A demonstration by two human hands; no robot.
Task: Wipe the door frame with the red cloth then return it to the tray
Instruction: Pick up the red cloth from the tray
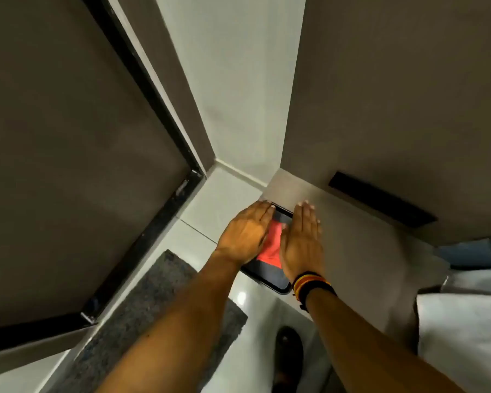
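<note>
A red cloth (272, 242) lies in a dark tray (270, 275) on the corner of a grey cabinet top. My left hand (245, 232) hovers flat over the tray's left side, fingers straight and together. My right hand (302, 239) is held flat over the tray's right side, with a striped band on its wrist. Neither hand grips the cloth, and both partly hide it. The door (68, 165) with its black frame edge (150, 89) fills the left of the head view.
A grey doormat (153, 307) lies on the glossy white floor below the door. A grey cabinet top (366, 245) with a black handle slot (380, 198) is at the right. A dark shoe (288, 353) shows near the bottom. White fabric (465, 321) sits at the right edge.
</note>
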